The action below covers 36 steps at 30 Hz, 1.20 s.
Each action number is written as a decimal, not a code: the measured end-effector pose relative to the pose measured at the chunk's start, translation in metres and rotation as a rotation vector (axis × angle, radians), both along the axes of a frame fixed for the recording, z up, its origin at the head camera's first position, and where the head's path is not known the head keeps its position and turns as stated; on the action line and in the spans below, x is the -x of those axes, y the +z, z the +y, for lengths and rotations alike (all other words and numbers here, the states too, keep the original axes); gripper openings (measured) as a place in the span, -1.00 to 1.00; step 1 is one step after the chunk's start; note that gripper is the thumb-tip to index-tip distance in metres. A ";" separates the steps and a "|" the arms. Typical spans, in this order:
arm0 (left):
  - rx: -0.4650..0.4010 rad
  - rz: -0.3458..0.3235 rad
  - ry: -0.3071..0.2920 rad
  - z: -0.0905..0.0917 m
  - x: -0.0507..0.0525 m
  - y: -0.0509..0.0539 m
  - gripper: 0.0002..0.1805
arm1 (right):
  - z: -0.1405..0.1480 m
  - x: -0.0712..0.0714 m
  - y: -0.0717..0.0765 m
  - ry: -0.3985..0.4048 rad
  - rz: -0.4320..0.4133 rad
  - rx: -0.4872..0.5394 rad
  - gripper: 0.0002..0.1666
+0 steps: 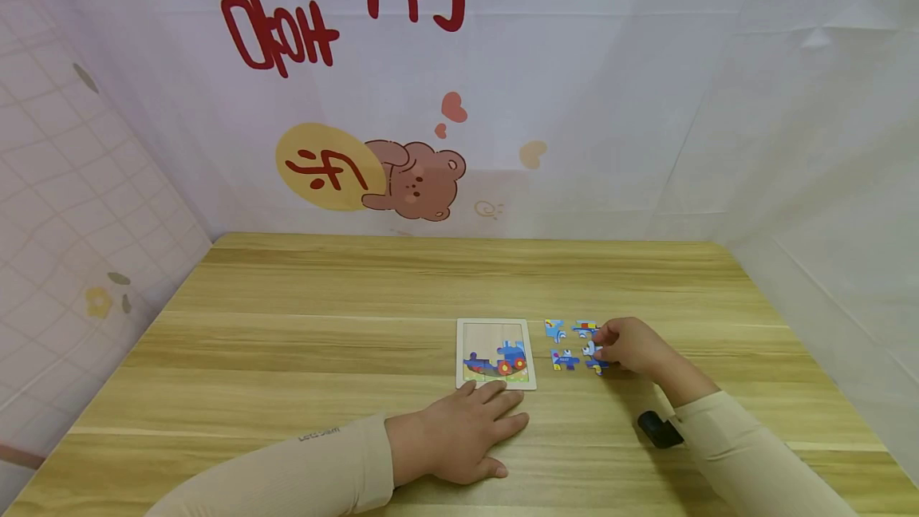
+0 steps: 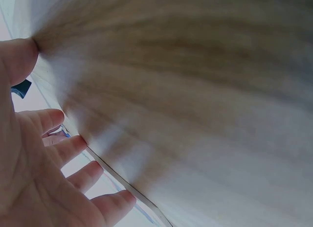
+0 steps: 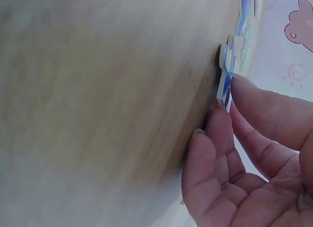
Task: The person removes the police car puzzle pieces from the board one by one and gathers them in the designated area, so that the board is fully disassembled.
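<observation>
Wooden tabletop [image 1: 323, 349], far edge [image 1: 467, 240] well beyond puzzle frame [image 1: 460, 349], roomy leftward.

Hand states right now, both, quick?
Left hand: open, spread at the near edge of the puzzle frame.
Right hand: closed, pinching a blue puzzle piece between thumb and fingers.

Even light, soft shadows, wrist-view tabletop [image 3: 98, 109] blurred
</observation>
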State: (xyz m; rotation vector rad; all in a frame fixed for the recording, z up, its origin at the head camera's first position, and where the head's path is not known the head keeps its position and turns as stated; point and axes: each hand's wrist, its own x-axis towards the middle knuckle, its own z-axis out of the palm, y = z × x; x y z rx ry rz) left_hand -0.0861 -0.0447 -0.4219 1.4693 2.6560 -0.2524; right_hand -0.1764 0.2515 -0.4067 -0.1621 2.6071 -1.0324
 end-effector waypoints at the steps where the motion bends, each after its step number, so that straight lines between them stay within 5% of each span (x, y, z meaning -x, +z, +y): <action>1: 0.000 -0.001 -0.001 0.000 0.000 0.000 -0.30 | 0.000 0.000 0.000 0.001 0.000 0.000 -0.81; 29: -0.007 0.026 -0.021 -0.001 0.000 -0.001 -0.31 | -0.002 -0.004 0.003 0.019 0.026 -0.012 -0.86; 36: -0.009 0.004 -0.014 -0.001 0.000 -0.001 -0.30 | -0.006 0.001 0.010 0.038 0.131 -0.103 -0.79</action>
